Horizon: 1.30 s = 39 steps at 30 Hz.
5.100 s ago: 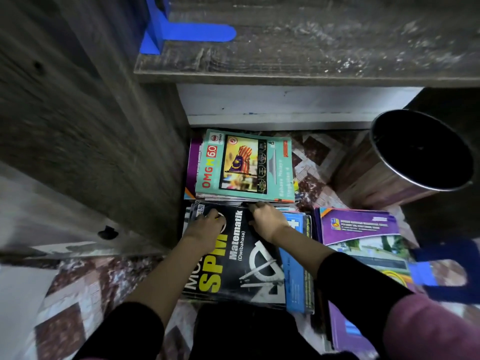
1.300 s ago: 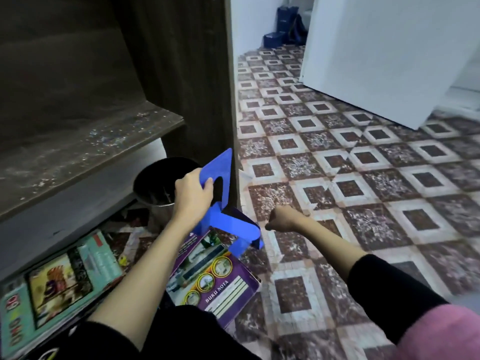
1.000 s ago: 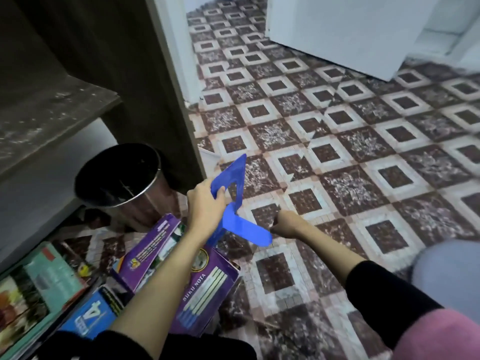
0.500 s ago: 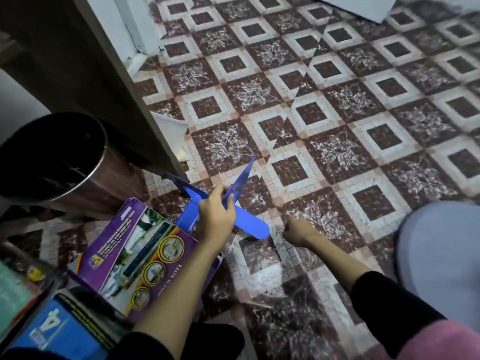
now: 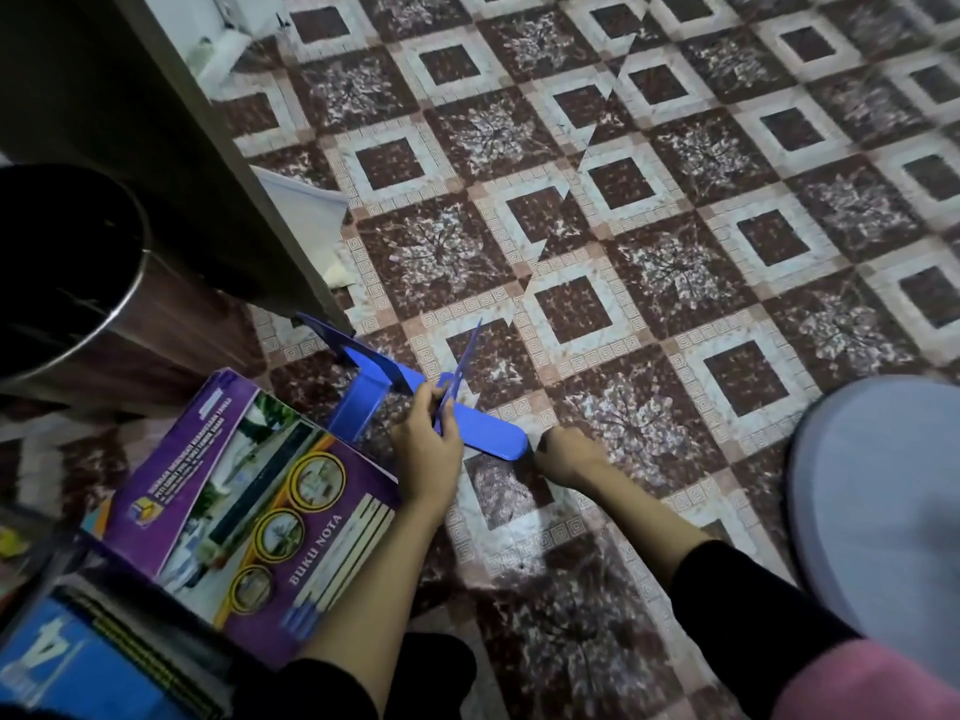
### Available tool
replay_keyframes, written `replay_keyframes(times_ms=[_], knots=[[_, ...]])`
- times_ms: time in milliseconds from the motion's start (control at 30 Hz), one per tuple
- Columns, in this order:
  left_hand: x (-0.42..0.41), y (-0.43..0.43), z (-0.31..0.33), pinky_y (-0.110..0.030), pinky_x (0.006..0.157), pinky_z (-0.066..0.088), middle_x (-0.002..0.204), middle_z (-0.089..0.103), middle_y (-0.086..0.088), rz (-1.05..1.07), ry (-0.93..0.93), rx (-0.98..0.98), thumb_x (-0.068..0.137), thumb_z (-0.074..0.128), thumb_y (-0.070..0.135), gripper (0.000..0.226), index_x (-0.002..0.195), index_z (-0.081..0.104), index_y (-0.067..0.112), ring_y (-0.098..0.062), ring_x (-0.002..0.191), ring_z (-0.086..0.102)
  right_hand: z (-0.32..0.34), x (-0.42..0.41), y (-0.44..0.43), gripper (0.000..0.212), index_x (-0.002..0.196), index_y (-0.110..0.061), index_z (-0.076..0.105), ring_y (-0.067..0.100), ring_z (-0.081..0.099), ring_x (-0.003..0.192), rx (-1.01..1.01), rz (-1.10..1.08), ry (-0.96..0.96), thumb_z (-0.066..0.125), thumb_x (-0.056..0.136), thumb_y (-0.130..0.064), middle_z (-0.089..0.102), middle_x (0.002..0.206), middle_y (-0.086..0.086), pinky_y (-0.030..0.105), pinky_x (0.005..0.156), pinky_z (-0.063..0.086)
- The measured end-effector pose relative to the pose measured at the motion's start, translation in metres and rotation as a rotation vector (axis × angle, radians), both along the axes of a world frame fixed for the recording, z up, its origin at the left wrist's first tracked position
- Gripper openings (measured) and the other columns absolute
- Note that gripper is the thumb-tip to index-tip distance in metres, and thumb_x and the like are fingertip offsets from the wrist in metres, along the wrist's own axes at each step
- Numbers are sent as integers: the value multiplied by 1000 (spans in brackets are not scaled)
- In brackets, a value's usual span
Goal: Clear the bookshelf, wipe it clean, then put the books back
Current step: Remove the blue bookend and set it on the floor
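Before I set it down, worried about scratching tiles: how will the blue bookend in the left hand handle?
Probably stiff: the blue bookend holds its flat tongue straight though the left hand grips it only near the bend. Likely light, being a thin sheet. On the glossy floor tiles it may slide if pushed.

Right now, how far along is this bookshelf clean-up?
Early, it seems. Done: books lie on the floor, such as the purple Buku Nota book and a blue book marked 4. In hand: the left hand grips a blue bookend low over the floor, beside a second blue bookend; the right hand is curled, empty. Left: wiping, with no cloth in view, then reshelving.
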<state>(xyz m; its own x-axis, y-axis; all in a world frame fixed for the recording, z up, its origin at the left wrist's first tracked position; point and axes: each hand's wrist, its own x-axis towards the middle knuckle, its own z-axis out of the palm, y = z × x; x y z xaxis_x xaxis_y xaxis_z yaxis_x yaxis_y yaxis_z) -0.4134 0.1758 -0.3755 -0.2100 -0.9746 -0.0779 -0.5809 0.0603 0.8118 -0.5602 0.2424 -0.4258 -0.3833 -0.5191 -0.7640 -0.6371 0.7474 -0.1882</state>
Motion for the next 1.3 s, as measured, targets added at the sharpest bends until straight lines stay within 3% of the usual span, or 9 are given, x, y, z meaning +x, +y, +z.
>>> replay_keyframes(times_ms=[200, 333, 467, 600, 700, 867, 1000, 1133, 1300], knots=[[1, 3, -13, -4, 51, 32, 61, 44, 4, 13, 9, 27, 94, 54, 6, 10, 83, 53, 5, -1, 53, 39, -2, 5, 0, 24, 103, -2, 63, 29, 62, 98, -15, -9, -17, 52, 92, -20, 64, 109, 16, 28, 70, 40], [6, 4, -27, -19, 48, 27, 60, 45, 3, 31, -18, 23, 94, 53, 9, 13, 82, 50, 9, -15, 52, 43, -5, 10, 0, 21, 100, -5, 63, 24, 57, 80, -26, -12, -19, 51, 93, -21, 65, 103, 13, 28, 68, 43], [10, 5, -25, -14, 44, 26, 56, 42, 10, 29, -27, 23, 95, 52, 9, 12, 83, 50, 7, -1, 47, 40, -6, 13, -1, 23, 102, -5, 64, 21, 58, 76, -31, -35, -48, 54, 93, -23, 65, 95, 10, 28, 69, 49], [10, 4, -23, -18, 45, 26, 59, 45, 8, 15, -36, 44, 95, 52, 7, 9, 87, 50, 7, -4, 50, 42, -3, 19, -2, 25, 101, -5, 64, 20, 57, 72, -29, -19, -42, 52, 93, -25, 63, 88, 9, 25, 64, 44], [11, 3, -18, -15, 45, 29, 69, 49, 5, -5, -48, 72, 95, 52, 8, 4, 92, 52, 6, -5, 56, 44, -2, 21, -2, 27, 104, -4, 62, 24, 59, 81, -27, -8, -37, 48, 93, -24, 65, 98, 13, 28, 68, 46], [19, -4, -14, -13, 56, 33, 93, 63, -5, -79, -58, 108, 94, 56, 11, 17, 110, 57, 5, -15, 71, 53, 5, 23, -3, 23, 99, -4, 60, 17, 55, 65, -19, 0, -32, 50, 94, -24, 62, 91, 12, 24, 58, 42], [26, -7, -9, -17, 56, 34, 103, 65, -11, -243, -175, 134, 92, 60, 14, 39, 129, 50, 10, -18, 69, 53, 10, 23, -6, 28, 107, -4, 59, 24, 59, 82, -35, 18, -18, 52, 93, -27, 65, 104, 13, 28, 67, 44], [29, -13, 5, -33, 77, 48, 122, 60, -12, -276, -227, 227, 91, 61, 15, 50, 137, 42, 12, -26, 98, 62, 24, 22, -11, 28, 111, -2, 57, 28, 59, 88, -42, 53, 5, 51, 93, -23, 63, 105, 15, 30, 69, 43], [40, -23, 30, -38, 82, 49, 116, 60, -12, -329, -397, 299, 90, 62, 17, 54, 138, 39, 12, -28, 100, 61, 51, 24, -17, 11, 91, -5, 54, 25, 50, 78, -63, 99, 47, 47, 92, -12, 50, 87, 10, 30, 67, 40]])
